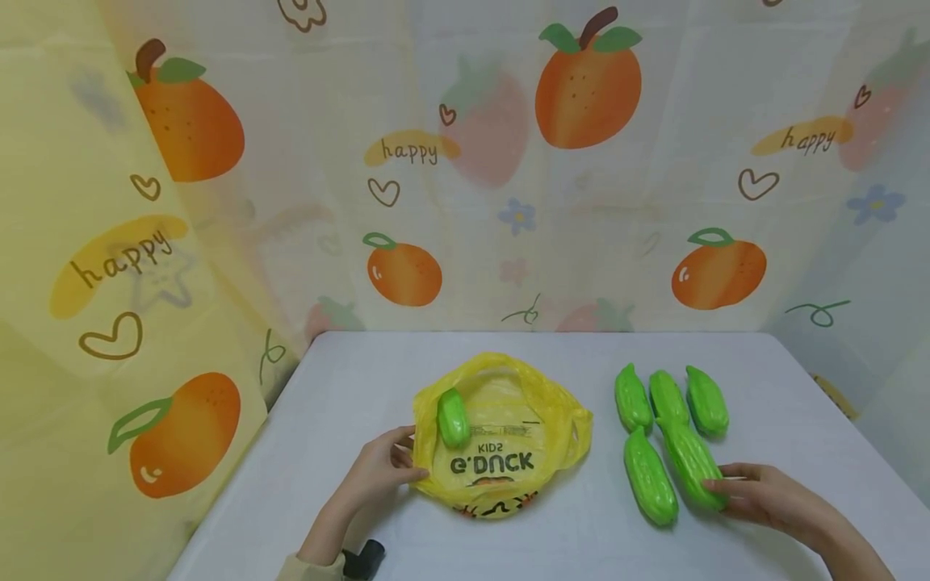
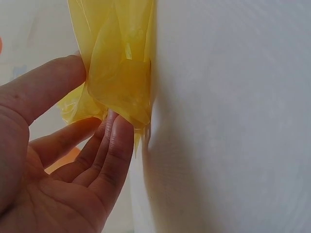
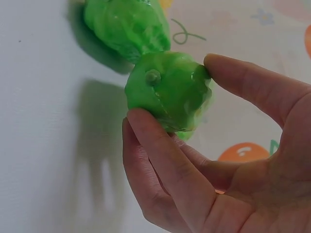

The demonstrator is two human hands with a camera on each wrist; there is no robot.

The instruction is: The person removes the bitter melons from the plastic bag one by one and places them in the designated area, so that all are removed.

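Observation:
A yellow plastic bag [image 1: 563, 411] lies with its mouth spread wide, printed with upside-down dark lettering. One green bumpy toy bitter melon [image 1: 454, 420] is inside at its left. My left hand [image 1: 388, 460] holds the bag's left rim; the left wrist view has the yellow film [image 2: 119, 82] between thumb and fingers. On the right, my right hand [image 1: 766, 496] grips the near end of another bitter melon [image 1: 693, 464]. From the right wrist, its round stem end [image 3: 165, 90] shows between thumb and fingertips.
Beside the gripped one lies a bitter melon [image 1: 650, 476], and behind are several more, among them one [image 1: 706, 401] at the far right. All rest on a white table [image 1: 349, 363]. A curtain [image 1: 508, 266] with fruit prints hangs behind the table's back edge.

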